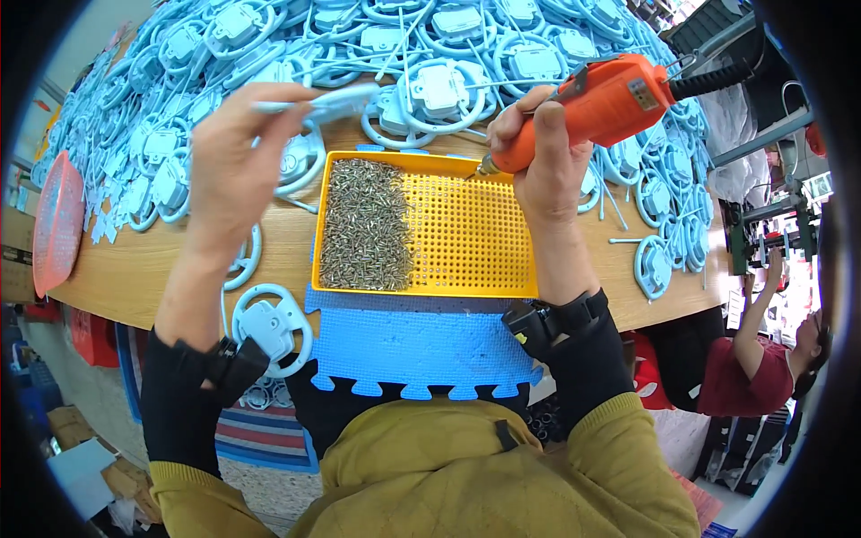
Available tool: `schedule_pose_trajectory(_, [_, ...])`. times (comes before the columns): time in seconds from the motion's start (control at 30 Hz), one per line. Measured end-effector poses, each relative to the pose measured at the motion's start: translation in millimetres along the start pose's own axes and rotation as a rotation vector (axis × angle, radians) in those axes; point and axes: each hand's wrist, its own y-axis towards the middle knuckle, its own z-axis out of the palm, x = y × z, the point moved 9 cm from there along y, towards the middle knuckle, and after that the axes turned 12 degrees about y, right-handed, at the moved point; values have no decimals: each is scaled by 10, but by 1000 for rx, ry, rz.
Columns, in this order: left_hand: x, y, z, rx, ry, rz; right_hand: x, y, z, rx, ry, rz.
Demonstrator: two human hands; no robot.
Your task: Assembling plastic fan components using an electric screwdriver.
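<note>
My right hand (552,170) is wrapped round an orange electric screwdriver (610,103). Its tip points down and left, over the far rim of a yellow perforated tray (471,238). Small metal screws (366,229) lie heaped in the tray's left part, while holes show across its right part. At the far left of the tray, my left hand (238,152), slightly blurred, pinches a light blue plastic steering wheel (345,103) that appears nearly edge-on, raised above the others. The fingers hide part of it.
Many light blue steering wheels (444,90) are piled across the back of the wooden table (126,278). One wheel (269,325) lies near the front edge. A blue foam mat (417,345) lies before the tray. A pink basket (58,224) stands left; another person (749,372) is at right.
</note>
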Motion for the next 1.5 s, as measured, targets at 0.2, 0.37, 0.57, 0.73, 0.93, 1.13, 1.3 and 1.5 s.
schedule_pose_trajectory(0.2, [-4, -709, -954, -254, -596, -228, -76, 0, -56, -53, 31, 16])
schedule_pose_trajectory(0.37, [-343, -1508, -914, -283, -919, -376, 12, -8, -89, -79, 4, 29])
schedule_pose_trajectory(0.57, [-118, -2508, -334, -380, -1014, -652, 316, 14, 162, -39, -17, -27])
schedule_pose_trajectory(0.73, [50, -2902, -187, -423, -1071, -782, 737, -289, 594, 74, 241, 23])
schedule_pose_trajectory(0.93, [-12, -2918, -176, -449, -983, -815, 612, -1028, 1218, 225, 97, 277])
schedule_pose_trajectory(1.13, [-75, -2746, -176, -456, -1001, -759, 626, -1188, 1485, 485, 58, 256])
schedule_pose_trajectory(1.3, [-79, -2605, -56, -517, -1061, -739, 678, -1181, 1357, 251, 178, 222])
schedule_pose_trajectory(1.5, [-446, -2466, -163, -337, -450, -442, 629, -1192, 1328, 243, 173, 234])
